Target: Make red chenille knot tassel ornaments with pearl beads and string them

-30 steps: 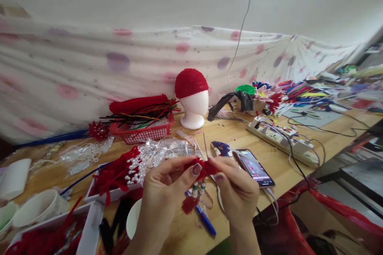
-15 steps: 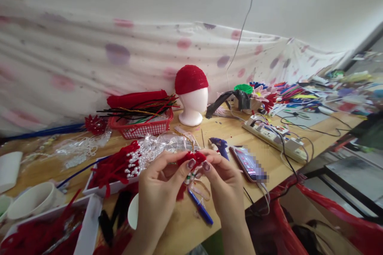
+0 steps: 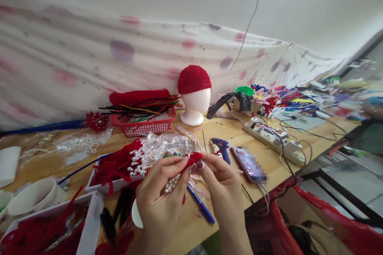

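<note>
Both of my hands pinch one small red fuzzy craft piece [image 3: 194,156] above the wooden table [image 3: 233,135]. My left hand [image 3: 161,199] holds it from the left, thumb and fingers closed on it. My right hand [image 3: 220,193] grips its right end with the fingertips. Pearl beads hang below the piece, partly hidden by my fingers. A blue pen [image 3: 201,206] lies on the table under my hands. A white tray [image 3: 115,183] with red pearl-tipped stems sits just left of my hands.
A foam head with a red cap [image 3: 194,93] and a red basket of pipe cleaners [image 3: 143,123] stand at the back. A glue gun [image 3: 220,146], a phone [image 3: 247,163] and a power strip [image 3: 275,139] lie to the right. White cups [image 3: 36,196] sit at the left.
My hands have closed in on the red piece and drawn slightly lower. The green-and-white beads that hung below it are hidden now. The camera view shifted a little.
</note>
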### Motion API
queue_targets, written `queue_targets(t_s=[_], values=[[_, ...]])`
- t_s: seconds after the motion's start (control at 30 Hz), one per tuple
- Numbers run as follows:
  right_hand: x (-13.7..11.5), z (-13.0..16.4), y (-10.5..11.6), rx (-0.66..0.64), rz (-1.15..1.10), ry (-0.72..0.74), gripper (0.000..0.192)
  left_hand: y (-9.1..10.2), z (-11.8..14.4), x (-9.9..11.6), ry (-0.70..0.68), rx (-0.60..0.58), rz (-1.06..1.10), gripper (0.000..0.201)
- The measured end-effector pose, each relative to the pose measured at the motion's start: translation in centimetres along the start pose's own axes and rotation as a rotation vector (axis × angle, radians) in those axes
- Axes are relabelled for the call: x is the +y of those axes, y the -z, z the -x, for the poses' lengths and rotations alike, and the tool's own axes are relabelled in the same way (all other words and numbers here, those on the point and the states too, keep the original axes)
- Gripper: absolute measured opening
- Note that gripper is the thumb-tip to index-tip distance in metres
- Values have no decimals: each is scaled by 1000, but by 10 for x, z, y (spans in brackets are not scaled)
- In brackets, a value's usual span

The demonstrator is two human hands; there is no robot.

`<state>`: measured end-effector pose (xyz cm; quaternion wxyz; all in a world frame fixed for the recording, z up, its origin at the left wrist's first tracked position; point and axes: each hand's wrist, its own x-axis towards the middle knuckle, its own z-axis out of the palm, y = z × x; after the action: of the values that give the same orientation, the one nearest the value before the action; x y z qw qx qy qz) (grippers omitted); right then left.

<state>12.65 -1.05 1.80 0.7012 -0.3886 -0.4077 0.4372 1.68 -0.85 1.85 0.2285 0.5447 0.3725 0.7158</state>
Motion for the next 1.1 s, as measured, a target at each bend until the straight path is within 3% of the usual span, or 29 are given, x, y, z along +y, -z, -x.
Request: queue_targets(t_s=[0.13, 0.23, 0.37, 0.43, 0.5, 0.7, 0.83, 0.97, 1.1], values=[[2, 4, -7, -5, 0, 13, 11, 1, 0, 2, -49, 41, -24, 28], [1, 6, -8, 25, 5, 38, 13, 0, 0, 2, 32, 86, 38, 23], [-3, 3, -3, -41, 22, 17, 13, 2, -5, -4, 338, 83, 249, 13], [-4, 0, 1, -79, 17, -17, 11, 4, -8, -9, 529, 44, 345, 16], [-5, -2, 4, -85, 8, -33, 10, 6, -11, -12, 633, 29, 401, 21], [2, -3, 8, -91, -49, -32, 12, 5, -11, -6, 576, -24, 393, 16], [9, -3, 14, -155, -145, -13, 10, 7, -11, -2, 621, -105, 427, 15], [13, -6, 22, -185, -103, 101, 7, 12, -14, 1, 662, -207, 432, 15], [11, -11, 23, -233, -92, 122, 6, 12, -15, 14, 729, -177, 447, 14]])
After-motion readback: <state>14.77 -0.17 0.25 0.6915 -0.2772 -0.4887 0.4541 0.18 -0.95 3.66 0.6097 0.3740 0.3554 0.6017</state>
